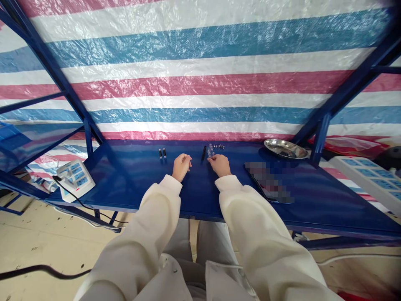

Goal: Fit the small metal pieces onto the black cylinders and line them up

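Note:
On the blue table [194, 188], my left hand [181, 166] is closed with its fingers curled inward; whatever it may hold is hidden. My right hand [220, 164] pinches thumb and finger together at the near end of a cluster of small clear plastic pieces [210, 149]. The fingertips hide what is between them. Just left of that cluster runs a line of small black pieces [204, 152]. Several tiny shiny metal-looking parts [219, 147] lie to its right. Farther left, beyond my left hand, two short black cylinders with light ends [162, 154] are side by side.
A round metal dish [285, 149] sits at the back right. Nearer is a dark flat device [267, 184], its screen blurred. A white power strip [75, 179] with a black cable is at the left edge, another white socket block [369, 177] at the right. Blue frame posts [319, 133] flank the table.

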A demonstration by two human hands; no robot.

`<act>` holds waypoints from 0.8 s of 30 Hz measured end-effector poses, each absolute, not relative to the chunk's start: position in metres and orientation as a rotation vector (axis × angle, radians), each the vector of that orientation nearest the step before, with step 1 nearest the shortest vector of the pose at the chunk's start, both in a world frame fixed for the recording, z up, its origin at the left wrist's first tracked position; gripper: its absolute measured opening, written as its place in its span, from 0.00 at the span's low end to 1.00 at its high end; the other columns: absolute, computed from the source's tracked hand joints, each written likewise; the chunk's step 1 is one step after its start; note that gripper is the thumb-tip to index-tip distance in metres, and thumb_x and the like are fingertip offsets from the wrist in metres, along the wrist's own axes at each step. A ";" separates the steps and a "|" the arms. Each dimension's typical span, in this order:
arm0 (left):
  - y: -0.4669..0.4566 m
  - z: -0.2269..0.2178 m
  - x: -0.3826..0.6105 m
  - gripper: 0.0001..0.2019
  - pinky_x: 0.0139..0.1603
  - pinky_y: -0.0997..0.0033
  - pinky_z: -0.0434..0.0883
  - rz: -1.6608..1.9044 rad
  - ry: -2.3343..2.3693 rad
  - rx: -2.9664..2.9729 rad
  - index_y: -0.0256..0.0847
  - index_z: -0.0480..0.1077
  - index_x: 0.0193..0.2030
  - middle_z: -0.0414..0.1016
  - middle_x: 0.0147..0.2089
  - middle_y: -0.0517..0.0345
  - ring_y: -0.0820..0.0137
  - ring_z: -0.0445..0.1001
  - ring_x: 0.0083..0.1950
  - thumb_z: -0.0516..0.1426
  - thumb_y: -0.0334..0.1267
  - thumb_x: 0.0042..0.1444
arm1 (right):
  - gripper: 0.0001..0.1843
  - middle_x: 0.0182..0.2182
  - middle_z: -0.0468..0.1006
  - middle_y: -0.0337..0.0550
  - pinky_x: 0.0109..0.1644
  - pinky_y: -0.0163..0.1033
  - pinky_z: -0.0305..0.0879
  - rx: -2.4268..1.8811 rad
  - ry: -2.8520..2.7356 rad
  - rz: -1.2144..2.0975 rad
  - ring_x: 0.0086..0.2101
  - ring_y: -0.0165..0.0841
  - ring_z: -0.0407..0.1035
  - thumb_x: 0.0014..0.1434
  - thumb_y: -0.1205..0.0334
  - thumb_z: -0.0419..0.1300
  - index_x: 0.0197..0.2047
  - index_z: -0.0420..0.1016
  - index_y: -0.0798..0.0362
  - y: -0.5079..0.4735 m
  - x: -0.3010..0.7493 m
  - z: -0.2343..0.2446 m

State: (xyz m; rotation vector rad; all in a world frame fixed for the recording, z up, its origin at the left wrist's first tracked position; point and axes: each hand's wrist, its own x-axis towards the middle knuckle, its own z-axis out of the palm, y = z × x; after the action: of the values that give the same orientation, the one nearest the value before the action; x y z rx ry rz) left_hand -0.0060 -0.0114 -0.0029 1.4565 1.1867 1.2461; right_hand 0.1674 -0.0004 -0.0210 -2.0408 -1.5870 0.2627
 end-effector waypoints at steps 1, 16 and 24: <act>-0.011 -0.003 -0.006 0.08 0.19 0.77 0.58 1.247 1.186 1.459 0.38 0.65 0.27 0.65 0.18 0.65 0.79 0.61 0.14 0.50 0.35 0.56 | 0.11 0.35 0.80 0.55 0.40 0.40 0.64 -2.047 -1.585 0.270 0.39 0.42 0.74 0.57 0.59 0.58 0.35 0.80 0.55 -0.001 0.167 -0.021; -0.010 -0.003 -0.007 0.05 0.20 0.77 0.60 1.256 1.198 1.467 0.38 0.66 0.34 0.66 0.21 0.66 0.79 0.61 0.16 0.50 0.35 0.57 | 0.13 0.37 0.80 0.53 0.41 0.38 0.63 -2.125 -1.625 0.285 0.41 0.41 0.73 0.58 0.58 0.57 0.40 0.79 0.56 0.000 0.164 -0.018; -0.003 -0.012 -0.007 0.13 0.32 0.73 0.67 1.315 1.314 1.504 0.40 0.60 0.47 0.69 0.30 0.63 0.77 0.67 0.24 0.53 0.32 0.55 | 0.12 0.38 0.78 0.55 0.42 0.38 0.62 -2.154 -1.646 0.269 0.42 0.41 0.72 0.58 0.59 0.58 0.40 0.76 0.59 -0.004 0.161 -0.014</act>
State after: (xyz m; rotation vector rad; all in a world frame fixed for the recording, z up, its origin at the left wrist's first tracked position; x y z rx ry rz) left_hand -0.0071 -0.0031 -0.0120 1.5043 1.3137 1.3146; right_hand 0.1611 -0.0040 -0.0144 -2.1538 -1.6455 0.2694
